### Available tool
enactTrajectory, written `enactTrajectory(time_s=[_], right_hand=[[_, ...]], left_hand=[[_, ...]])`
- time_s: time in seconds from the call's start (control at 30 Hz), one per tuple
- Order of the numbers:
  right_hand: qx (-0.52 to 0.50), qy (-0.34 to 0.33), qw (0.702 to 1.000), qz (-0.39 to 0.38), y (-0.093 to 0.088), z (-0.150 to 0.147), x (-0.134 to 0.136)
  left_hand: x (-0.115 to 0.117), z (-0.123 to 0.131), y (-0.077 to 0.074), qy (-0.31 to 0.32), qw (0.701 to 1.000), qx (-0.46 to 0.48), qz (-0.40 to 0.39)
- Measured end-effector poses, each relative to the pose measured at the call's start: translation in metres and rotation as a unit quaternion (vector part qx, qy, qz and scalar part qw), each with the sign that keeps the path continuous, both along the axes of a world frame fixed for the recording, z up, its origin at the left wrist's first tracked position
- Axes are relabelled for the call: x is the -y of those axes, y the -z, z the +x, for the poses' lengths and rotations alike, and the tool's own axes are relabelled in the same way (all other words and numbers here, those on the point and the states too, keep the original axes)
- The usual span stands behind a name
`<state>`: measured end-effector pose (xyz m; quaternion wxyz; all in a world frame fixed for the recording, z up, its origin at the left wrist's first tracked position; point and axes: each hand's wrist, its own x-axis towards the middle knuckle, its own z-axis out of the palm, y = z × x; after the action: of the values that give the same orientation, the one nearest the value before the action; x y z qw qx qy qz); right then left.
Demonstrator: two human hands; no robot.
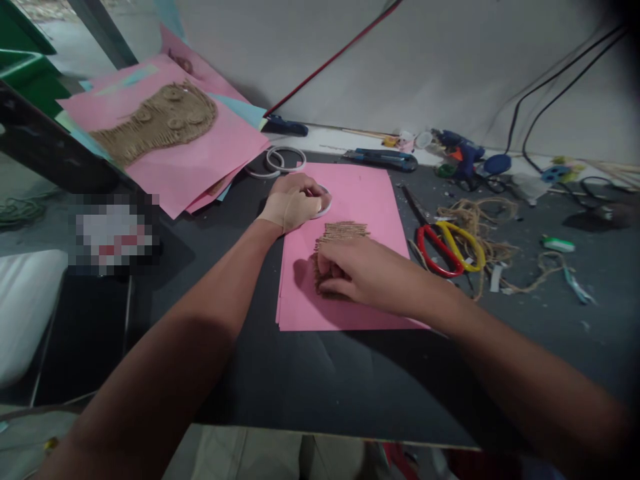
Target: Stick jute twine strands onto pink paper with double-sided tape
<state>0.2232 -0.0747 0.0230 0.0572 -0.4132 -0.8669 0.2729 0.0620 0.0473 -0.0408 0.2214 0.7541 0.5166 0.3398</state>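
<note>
My left hand (291,202), with a beige bandage around the wrist, closes over a white tape roll (325,202) at the top of a pink paper sheet (363,200). My right hand (357,268) lies on a patch of jute twine rows (343,231), its fingers curled against the patch's left side. Part of the patch is hidden under that hand. The sheet lies flat on a black table top (320,380).
Beyond the sheet lie two white tape rings (285,159), a utility knife (380,160), and a blue glue gun (460,155). To the right are red-and-yellow scissors (443,248) and tangled jute twine (480,230). Pink sheets with a jute shape (160,127) are stacked at upper left.
</note>
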Motion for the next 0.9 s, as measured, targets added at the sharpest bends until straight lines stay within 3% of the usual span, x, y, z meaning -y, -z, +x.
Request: enactTrajectory(time_s=[0.37, 0.5, 0.9], right_hand=[[0.028, -0.01, 0.999, 0.042, 0.0, -0.004, 0.004], [0.016, -0.009, 1.0, 0.02, 0.002, -0.001, 0.002], [-0.039, 0.046, 0.998, 0.015, 0.012, 0.006, -0.012]], left_hand=[[0.0, 0.0, 0.0, -0.001, 1.0, -0.009, 0.009], [0.0, 0.0, 0.001, 0.006, 1.0, -0.002, 0.01], [0.002, 0.001, -0.002, 0.007, 1.0, 0.0, 0.005]])
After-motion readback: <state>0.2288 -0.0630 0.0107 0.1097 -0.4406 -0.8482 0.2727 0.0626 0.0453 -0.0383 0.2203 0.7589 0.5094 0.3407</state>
